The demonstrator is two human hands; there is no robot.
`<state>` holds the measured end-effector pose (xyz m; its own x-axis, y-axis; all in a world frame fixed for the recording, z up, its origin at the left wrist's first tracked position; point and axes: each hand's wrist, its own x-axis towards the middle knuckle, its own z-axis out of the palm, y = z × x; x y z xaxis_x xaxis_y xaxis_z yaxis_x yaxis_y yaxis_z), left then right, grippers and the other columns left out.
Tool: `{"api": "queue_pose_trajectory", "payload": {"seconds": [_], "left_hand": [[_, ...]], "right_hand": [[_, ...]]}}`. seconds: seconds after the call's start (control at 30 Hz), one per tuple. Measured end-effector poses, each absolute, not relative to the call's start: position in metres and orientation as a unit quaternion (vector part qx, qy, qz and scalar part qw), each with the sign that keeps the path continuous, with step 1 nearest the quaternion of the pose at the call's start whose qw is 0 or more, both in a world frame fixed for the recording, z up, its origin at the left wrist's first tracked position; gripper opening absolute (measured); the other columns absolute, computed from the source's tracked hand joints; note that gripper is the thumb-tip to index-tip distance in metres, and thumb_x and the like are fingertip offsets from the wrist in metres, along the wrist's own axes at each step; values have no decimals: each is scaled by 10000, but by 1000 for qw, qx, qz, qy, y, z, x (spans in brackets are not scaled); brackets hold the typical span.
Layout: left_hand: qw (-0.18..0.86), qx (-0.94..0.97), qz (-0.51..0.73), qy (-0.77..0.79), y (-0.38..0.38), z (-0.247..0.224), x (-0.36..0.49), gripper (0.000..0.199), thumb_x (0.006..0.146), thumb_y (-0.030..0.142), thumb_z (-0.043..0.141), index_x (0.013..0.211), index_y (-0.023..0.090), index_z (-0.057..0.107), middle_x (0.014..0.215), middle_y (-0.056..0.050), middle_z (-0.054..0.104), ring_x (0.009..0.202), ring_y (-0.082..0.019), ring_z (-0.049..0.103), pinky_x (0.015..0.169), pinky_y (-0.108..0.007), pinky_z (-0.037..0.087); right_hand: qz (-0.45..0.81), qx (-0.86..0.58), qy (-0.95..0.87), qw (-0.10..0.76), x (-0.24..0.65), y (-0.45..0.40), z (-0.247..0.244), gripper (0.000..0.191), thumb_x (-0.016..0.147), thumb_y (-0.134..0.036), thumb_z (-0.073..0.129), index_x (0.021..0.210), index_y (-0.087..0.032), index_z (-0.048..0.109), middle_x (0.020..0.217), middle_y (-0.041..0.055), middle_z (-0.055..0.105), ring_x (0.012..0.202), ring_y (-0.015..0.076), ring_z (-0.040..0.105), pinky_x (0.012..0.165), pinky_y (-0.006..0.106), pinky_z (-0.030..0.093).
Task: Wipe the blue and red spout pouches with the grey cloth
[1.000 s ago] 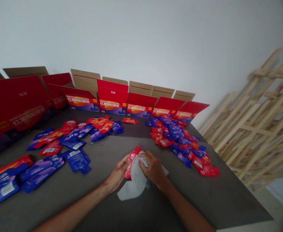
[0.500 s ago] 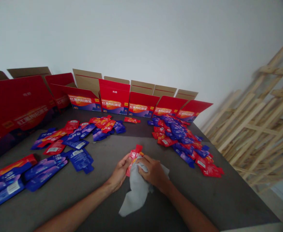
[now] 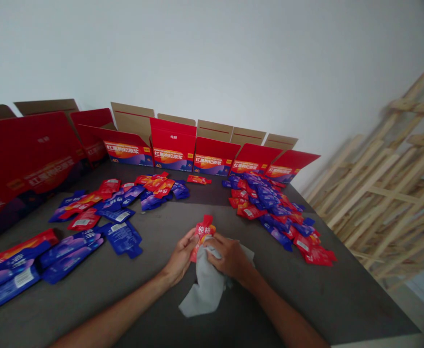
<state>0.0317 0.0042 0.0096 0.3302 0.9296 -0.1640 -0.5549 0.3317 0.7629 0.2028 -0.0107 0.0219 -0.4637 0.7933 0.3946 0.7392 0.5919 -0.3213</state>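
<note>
"Holding what, at the centre of this view from the head?"

"A red foil sachet, upright, its top end showing above both hands, just over a dark grey table. The left hand is closed on its lower edge, fingers curled around it. The right hand is closed too, pressing a grey cloth against the sachet's face. The cloth's loose end drapes down onto the table."

"How would that sachet feel to handle?"

"Probably light and soft, a thin, flexible pouch with a slick skin that could slide between the fingers. Its flat sealed edge looks like the surest place to pinch. Whether the cloth is damp, I cannot tell."

"What surrounds the hands?"

"Loose red and blue sachets lie in heaps on both sides. Open red cartons line the far edge against a white wall, and pale wooden frames lean to the right."
</note>
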Motion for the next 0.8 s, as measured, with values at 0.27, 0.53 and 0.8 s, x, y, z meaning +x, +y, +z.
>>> {"api": "queue_pose_trajectory", "payload": {"seconds": [0.27,0.53,0.8], "left_hand": [[795,288,460,272,1,12,31,426,849,338,688,1237,168,645,1150,-104,729,1060,-236,672,951,-318,475],[806,311,426,268,-4,11,31,420,869,320,666,1258,161,655,1266,-112,680,1264,-275,553,1106,-367,344],[821,288,430,242,-2,8,31,440,884,287,650,1301,152,616,1214,-126,702,1155,-266,630,1051,-370,399]], "right_hand": [[38,-445,-862,242,194,-16,20,254,849,-193,623,1098,-238,643,1025,48,662,831,186,655,718,261,494],[5,-524,-759,388,207,-10,28,173,912,-182,555,1064,-239,614,979,44,638,839,184,656,752,268,513],[24,-469,-816,337,204,-12,27,212,882,-163,589,1076,-245,616,997,37,644,830,176,658,727,260,512]]}}
